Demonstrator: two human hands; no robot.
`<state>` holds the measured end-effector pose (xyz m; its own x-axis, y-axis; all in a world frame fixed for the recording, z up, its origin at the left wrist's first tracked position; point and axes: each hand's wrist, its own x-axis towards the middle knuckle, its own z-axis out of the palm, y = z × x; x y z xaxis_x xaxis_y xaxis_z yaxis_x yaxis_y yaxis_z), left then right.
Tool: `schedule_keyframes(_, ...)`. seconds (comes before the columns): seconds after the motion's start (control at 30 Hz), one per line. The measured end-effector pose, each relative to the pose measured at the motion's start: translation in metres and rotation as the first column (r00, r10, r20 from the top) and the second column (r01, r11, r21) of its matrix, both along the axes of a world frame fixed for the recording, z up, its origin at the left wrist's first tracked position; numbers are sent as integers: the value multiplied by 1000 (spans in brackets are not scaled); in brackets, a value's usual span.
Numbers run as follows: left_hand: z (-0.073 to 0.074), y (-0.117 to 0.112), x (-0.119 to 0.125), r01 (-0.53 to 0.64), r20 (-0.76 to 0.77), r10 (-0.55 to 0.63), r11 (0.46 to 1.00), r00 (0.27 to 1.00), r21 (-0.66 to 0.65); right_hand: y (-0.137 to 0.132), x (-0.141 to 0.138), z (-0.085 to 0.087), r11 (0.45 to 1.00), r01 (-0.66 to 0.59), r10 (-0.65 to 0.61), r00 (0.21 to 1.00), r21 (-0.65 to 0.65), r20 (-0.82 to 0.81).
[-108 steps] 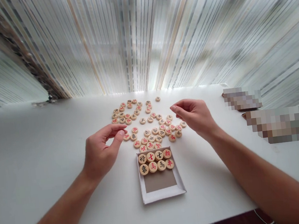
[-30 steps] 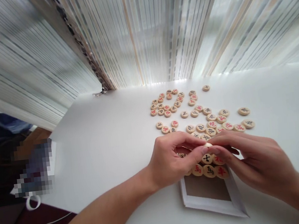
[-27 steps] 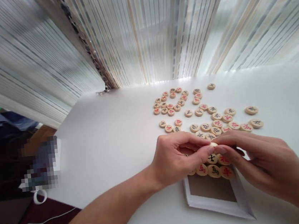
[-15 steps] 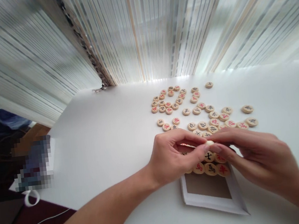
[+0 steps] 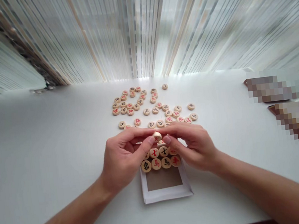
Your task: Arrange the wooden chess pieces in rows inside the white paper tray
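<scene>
Above a shallow white box, my left hand pinches a round wooden xiangqi piece between thumb and index finger. My right hand meets it from the other side, its fingertips closed at the piece's edge. Part of the piece's face is covered by my fingers. Inside the box lie rows of pieces with red and black characters, among them a black horse piece and a red horse piece. The box's far end is hidden behind my hands, while its brown bottom shows at the near end.
Many loose xiangqi pieces are scattered on the white table beyond my hands. A striped string curtain hangs along the far edge. Two blurred-out flat objects lie at the right.
My view has swung to the right, so box and hands now appear nearer the middle. The held piece has tipped to show some of its face. Both hands stay together over the box.
</scene>
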<state>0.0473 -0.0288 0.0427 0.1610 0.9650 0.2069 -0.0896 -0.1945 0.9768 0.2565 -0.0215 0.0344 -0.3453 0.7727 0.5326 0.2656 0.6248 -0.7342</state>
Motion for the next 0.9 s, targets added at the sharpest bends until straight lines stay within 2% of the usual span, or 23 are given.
schedule_keyframes(0.13, 3, 1, -1, -19, 5, 19, 1000, 1000, -11, 1, 1, -1, 998, 44, -45, 998, -34, -31)
schedule_keyframes(0.27, 5, 0, -1, 20, -44, -18, 999, 999, 46, 2, -1, -2, 1000, -8, 7, 999, -12, -38)
schedule_keyframes(0.37, 6, -1, 0, 45, -74, -41, 998, 996, 42, 2, -2, -1, 999, -41, 40, 998, -15, -37)
schedule_keyframes(0.73, 7, -2, -4, 133, 26, -130, 981, 991, -140, -1, -3, 3, 953, -118, 75, 984, -279, -160)
schedule_keyframes(0.9, 5, -1, -2, 100, 64, -88, 974, 994, -205, -1, -3, 4, 927, -128, 59, 978, -352, -201)
